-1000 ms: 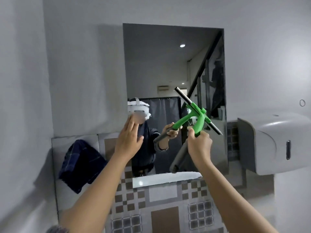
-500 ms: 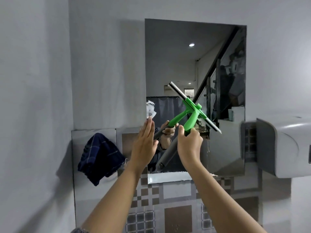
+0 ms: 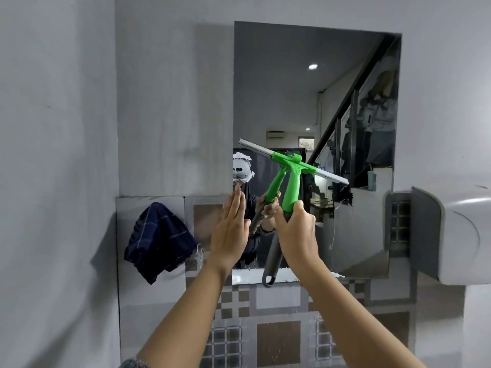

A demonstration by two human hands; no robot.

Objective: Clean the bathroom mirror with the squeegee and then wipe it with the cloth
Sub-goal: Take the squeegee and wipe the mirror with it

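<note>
Squeegee (image 3: pixel 293 166) blade flatter than before | right hand (image 3: pixel 295 235) grip grasping handle | left hand (image 3: pixel 231 229) released, flat at mirror (image 3: pixel 292 88) edge

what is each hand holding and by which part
The right hand grips the squeegee by its handle, where the green neck meets the grey grip. The left hand holds nothing, its fingers straight near the left edge of the mirror.

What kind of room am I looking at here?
Most likely a bathroom or washroom: a wall mirror above patterned tiles, a white wall-mounted dispenser at right, and a dark cloth hanging beside the mirror. The right hand grips a green squeegee.
</note>
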